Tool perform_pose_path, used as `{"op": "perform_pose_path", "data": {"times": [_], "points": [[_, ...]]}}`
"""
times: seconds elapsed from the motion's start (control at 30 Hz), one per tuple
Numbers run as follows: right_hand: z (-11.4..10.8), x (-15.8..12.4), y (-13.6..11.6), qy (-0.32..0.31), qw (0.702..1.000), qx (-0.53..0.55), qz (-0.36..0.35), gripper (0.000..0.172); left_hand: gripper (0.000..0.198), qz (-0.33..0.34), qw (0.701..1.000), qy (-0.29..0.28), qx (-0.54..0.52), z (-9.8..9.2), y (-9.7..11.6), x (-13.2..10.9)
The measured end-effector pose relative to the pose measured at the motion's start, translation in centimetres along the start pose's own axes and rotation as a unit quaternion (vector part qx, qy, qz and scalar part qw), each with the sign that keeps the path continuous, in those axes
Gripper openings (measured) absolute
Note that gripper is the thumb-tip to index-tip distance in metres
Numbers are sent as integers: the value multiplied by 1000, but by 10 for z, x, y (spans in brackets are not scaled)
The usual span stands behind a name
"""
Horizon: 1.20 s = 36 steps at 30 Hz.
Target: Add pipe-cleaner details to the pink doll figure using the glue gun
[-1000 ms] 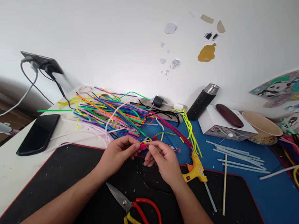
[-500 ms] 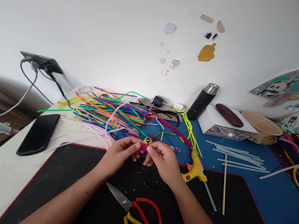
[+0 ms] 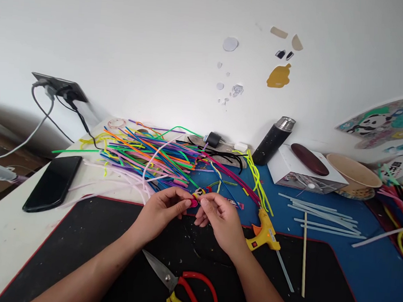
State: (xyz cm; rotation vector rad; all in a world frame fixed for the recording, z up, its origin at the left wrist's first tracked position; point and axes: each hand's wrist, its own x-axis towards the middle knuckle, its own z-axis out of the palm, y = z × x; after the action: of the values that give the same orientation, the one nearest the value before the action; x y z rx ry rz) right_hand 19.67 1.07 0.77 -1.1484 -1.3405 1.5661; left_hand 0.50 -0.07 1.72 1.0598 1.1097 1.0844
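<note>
Both my hands meet over the far edge of the black mat (image 3: 78, 239). My left hand (image 3: 161, 211) pinches a small pink pipe-cleaner piece (image 3: 193, 203) between thumb and fingertips. My right hand (image 3: 219, 216) pinches the same piece from the right side, fingers curled. A small yellow and black bit (image 3: 199, 193) shows just above the pink piece. Behind the hands lies a big heap of coloured pipe cleaners (image 3: 146, 154).
Red-handled scissors (image 3: 182, 280) lie on the mat near me. A yellow glue gun (image 3: 264, 229) and glue sticks (image 3: 318, 209) lie to the right on the blue mat. A black phone (image 3: 52, 182) rests at left. A black flask (image 3: 273, 140), white box (image 3: 306, 174) and bowl (image 3: 353, 173) stand at the back.
The hands stay together on the pink piece, fingers shifting slightly around it. The view has tilted a little, so everything sits slightly lower in the picture.
</note>
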Motion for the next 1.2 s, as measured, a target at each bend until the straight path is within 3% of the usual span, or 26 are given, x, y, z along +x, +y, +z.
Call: {"op": "perform_pose_path", "data": {"times": [0.23,0.43,0.93,1.2], "points": [[3,-1,3,-14,1000,-19,6,34,32,-7,1000,-11,18,1,-3,-2],[1,-1,0,9,1000,-25,-12,35,44,1,1000,13,-7,-2,-1,1],[1,1,0,7,1000,-28,-9,29,38,-31,998,-42,29,-3,-1,0],[3,1,5,1,999,-38,-17,27,36,-17,998,-27,53,-3,-6,3]]}}
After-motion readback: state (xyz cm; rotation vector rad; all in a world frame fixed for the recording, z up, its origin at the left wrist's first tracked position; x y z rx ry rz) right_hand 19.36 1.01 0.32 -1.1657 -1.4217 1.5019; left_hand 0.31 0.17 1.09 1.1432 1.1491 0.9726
